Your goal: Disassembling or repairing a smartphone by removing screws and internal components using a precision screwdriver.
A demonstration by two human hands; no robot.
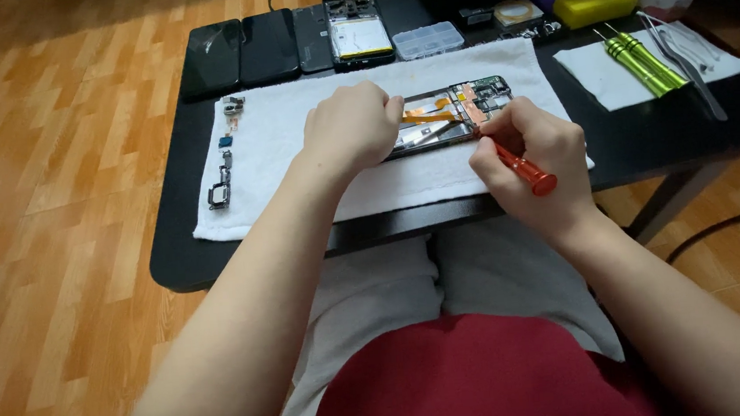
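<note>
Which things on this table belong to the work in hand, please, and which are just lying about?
In use: opened phone, red screwdriver, left hand, right hand, white towel.
Lying about: green screwdrivers, tweezers, clear parts box, yellow block, spare phones.

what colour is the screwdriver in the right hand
Red-orange screwdriver, gripped by the right hand; head view.
</note>
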